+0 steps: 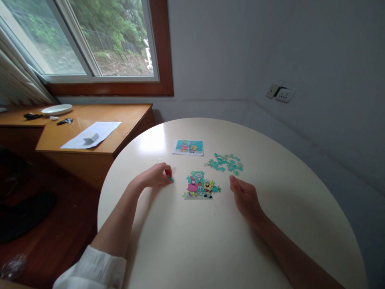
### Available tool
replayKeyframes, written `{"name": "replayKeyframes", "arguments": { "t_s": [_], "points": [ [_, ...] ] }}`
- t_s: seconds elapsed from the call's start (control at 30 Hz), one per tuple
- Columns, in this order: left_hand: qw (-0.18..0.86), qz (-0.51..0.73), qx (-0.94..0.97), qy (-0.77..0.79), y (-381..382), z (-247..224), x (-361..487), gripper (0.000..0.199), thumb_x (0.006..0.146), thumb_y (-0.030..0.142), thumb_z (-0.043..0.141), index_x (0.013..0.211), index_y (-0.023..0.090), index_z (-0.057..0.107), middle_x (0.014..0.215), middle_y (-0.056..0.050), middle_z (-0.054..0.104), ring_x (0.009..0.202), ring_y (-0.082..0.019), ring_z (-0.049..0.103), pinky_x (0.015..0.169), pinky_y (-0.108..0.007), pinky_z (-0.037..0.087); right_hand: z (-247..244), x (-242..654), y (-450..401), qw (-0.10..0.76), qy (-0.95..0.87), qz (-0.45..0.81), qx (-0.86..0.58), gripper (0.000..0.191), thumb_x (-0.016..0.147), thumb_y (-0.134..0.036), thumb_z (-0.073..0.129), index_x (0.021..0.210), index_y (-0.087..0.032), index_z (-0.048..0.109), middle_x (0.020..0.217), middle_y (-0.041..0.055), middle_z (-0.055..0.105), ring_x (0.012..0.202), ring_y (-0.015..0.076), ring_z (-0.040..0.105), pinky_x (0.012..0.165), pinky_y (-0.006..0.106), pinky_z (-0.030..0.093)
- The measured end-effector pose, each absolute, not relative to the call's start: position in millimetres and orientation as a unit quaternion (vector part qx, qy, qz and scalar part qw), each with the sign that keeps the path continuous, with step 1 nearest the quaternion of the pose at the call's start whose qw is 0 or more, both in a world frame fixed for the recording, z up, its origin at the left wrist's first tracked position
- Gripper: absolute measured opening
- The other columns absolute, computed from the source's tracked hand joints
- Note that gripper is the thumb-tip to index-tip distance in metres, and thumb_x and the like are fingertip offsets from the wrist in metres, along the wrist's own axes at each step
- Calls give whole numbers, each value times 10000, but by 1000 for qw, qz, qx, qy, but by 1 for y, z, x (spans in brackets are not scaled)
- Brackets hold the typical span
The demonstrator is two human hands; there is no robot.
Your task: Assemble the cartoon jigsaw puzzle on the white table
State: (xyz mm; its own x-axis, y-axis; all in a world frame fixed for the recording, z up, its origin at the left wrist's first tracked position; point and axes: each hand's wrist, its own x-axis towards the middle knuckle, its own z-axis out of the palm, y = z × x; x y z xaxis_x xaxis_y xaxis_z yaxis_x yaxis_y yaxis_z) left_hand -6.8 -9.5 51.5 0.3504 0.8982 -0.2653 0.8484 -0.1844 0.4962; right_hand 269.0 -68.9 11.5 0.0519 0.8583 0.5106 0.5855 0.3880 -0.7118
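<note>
My left hand (158,175) pinches a small teal puzzle piece (171,179) just above or on the table, left of the partly joined jigsaw puzzle (198,186). That puzzle shows a pink, a pale teal and a yellow cartoon figure, with ragged edges of tabs and gaps. To its right my right hand (245,196) is closed in a loose fist with the thumb on top; whether anything is inside is hidden. Beyond that hand lies a spread of loose teal puzzle pieces (225,163). A picture card (188,147) with the same figures lies behind the puzzle.
The round white table (192,245) has a curved edge all around. At the left stands a wooden desk (99,112) with a paper sheet (90,134), a small grey-white block (90,138) and a white plate (57,109). A wall socket (284,94) is at the right.
</note>
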Motion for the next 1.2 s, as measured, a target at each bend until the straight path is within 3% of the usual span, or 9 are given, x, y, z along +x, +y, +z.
{"name": "replayKeyframes", "arguments": {
  "t_s": [0.4, 0.63, 0.77, 1.03, 1.2],
  "points": [
    [279, 73, 785, 548, -7, 43, -7, 78, 642, 244, 535, 674, 173, 539, 638, -2, 501, 491, -97, 432, 413, -197, 310, 8, 270, -68, 463, -692, 139, -536, 477, 870, -467, 312, 473, -204, 316, 423, -35, 336, 415, 94, 343, 437, 239, 292],
    [286, 178, 792, 509, -5, 37, 0, 92, 680, 239, 528, 723, 164, 562, 630, 9, 508, 546, -87, 435, 494, -203, 357, 6, 270, -67, 468, -689, 134, -538, 508, 861, -505, 308, 452, -204, 335, 409, -21, 378, 408, 99, 374, 445, 245, 322],
    [380, 233, 754, 483, -8, 35, 14, 184, 726, 258, 527, 870, 155, 579, 645, 14, 527, 546, -82, 504, 539, -221, 413, 7, 270, -67, 467, -689, 130, -538, 508, 859, -507, 303, 448, -208, 332, 407, -20, 379, 400, 101, 374, 442, 251, 329],
    [588, 333, 588, 444, -20, 36, 42, 229, 678, 261, 660, 824, 104, 583, 597, -10, 619, 602, -143, 631, 651, -310, 526, 9, 270, -68, 464, -692, 122, -539, 517, 857, -523, 290, 450, -208, 341, 404, -18, 381, 405, 104, 377, 439, 251, 323],
    [660, 339, 498, 448, -26, 34, 52, 253, 672, 248, 689, 849, 97, 588, 626, -44, 666, 659, -183, 664, 714, -357, 538, 8, 269, -69, 472, -687, 129, -538, 495, 867, -482, 303, 455, -208, 293, 416, -32, 330, 413, 95, 334, 442, 252, 294]
  ]
}}
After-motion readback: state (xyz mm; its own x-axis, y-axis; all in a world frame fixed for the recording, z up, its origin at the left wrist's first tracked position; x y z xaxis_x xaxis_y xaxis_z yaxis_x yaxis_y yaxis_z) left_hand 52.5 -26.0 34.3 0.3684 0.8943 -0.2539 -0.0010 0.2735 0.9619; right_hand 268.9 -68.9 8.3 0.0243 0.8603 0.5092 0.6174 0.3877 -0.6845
